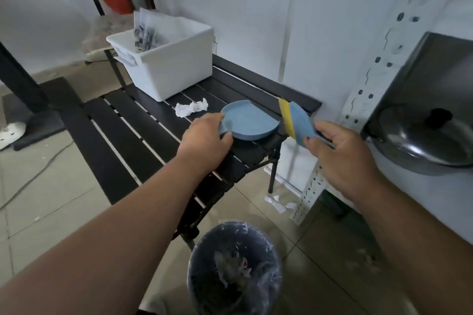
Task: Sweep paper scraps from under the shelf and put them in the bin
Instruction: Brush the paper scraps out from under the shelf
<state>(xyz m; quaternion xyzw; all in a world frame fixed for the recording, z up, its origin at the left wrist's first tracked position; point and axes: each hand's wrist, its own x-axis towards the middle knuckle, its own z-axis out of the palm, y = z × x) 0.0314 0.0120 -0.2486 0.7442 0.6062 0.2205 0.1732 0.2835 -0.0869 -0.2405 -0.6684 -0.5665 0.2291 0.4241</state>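
Lined bin [234,266] at the feet | left hand [204,137] grips dustpan [249,121] on table [143,133] | right hand [337,151] pinches brush [294,120] | scraps [277,203] on floor by shelf post [368,100], below and nearer the right hand.

Blues, black and white about the slatted table

The dustpan [252,124] is seen in pale blue, and the brush [298,123] in the same blue with a yellow band of bristles. The table [122,120] is made up of black slats with thin light gaps between them. The tub [174,69] and the crumpled paper [191,107] are white, as are the scraps [277,203] on the grey-beige tiled floor [51,202]. The bin [234,267] is dark, lined with a clear glossy bag.
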